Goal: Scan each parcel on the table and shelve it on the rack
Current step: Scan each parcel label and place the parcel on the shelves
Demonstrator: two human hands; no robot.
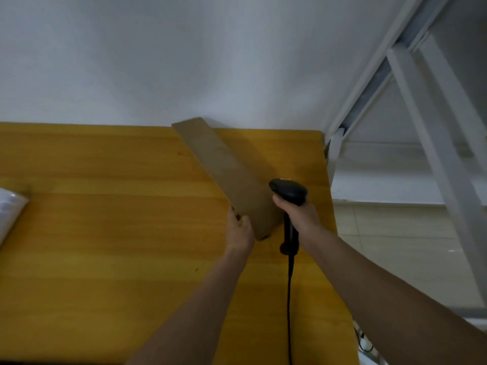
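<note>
— Where's the parcel right now?

— It's a long, flat cardboard box, tipped up on the yellow wooden table near the right edge. The left hand grips its near end, thumb over the top face, probably to turn a label toward the reader.

— And the other hand?

— The right hand is wrapped round the handle of a black barcode scanner, head close beside the box and its cable trailing back toward the person. No label shows from here.

— Anything left to do?

— A white plastic mailer waits at the far left edge; the white metal rack stands just right of the table.
</note>
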